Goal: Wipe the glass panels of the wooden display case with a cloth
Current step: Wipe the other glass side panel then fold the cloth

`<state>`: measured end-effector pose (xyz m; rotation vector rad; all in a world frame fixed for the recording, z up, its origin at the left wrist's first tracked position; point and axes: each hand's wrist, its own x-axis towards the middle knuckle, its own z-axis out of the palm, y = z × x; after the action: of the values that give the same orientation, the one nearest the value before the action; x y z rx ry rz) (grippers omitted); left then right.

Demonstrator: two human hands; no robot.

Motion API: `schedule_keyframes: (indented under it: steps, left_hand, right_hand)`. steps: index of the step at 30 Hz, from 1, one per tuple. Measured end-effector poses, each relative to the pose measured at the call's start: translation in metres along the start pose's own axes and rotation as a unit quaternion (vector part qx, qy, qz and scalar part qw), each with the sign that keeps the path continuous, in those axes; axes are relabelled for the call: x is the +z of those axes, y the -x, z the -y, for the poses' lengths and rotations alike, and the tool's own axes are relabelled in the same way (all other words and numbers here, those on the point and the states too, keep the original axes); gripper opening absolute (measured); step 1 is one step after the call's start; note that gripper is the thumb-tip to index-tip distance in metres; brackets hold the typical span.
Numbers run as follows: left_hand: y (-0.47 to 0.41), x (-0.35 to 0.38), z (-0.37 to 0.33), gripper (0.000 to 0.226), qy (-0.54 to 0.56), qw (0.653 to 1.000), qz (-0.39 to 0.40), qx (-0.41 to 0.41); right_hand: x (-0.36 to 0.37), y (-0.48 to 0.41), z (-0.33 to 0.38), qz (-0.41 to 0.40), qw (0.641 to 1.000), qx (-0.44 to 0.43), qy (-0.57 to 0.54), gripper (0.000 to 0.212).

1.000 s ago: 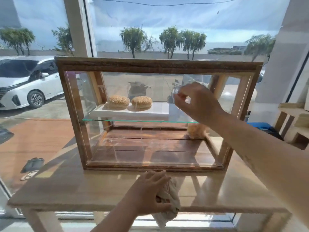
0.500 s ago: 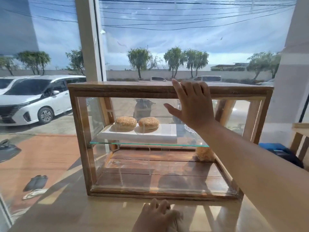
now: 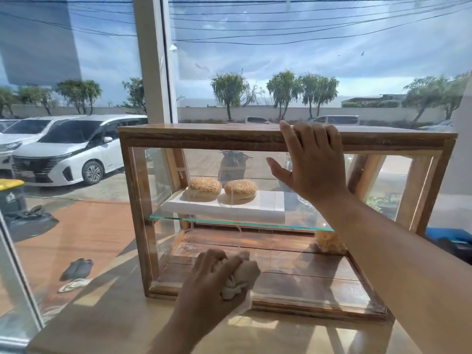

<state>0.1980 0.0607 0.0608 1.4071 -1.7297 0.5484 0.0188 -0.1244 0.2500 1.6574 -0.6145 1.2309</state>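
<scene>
A wooden display case (image 3: 199, 137) with glass panels stands on a light wooden table (image 3: 107, 325) by the window. Inside, two sesame buns (image 3: 205, 186) lie on a white board on a glass shelf (image 3: 229, 222). My left hand (image 3: 209, 284) grips a bunched beige cloth (image 3: 240, 279) and holds it against the lower part of the front glass. My right hand (image 3: 311, 162) rests on the case's top front edge, its fingers over the wooden top and its thumb spread against the glass.
Behind the case is a large window with a white post (image 3: 153, 60). Outside stand a white car (image 3: 69, 149), a yellow-lidded bin (image 3: 11, 195) and sandals (image 3: 76, 269). A blue object (image 3: 449, 236) lies right of the case. Another pastry (image 3: 329, 241) sits on the case floor.
My left hand has risen from the table with the cloth to the front glass. My right hand went from the glass up to the case's top edge. The view tilted upward.
</scene>
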Motion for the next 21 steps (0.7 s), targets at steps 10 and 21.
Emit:
schedule_keyframes:
  steps: [10, 21]
  left_hand:
    - [-0.161, -0.013, -0.011, 0.038, -0.255, 0.939, -0.230, 0.041]
    - [-0.117, -0.060, 0.065, 0.048, -0.261, 0.934, -0.204, -0.135]
  right_hand:
    - [0.000, 0.000, 0.000, -0.003, 1.000, -0.002, 0.015, 0.063]
    - [0.000, 0.000, 0.003, 0.013, 1.000, 0.009, 0.018, 0.055]
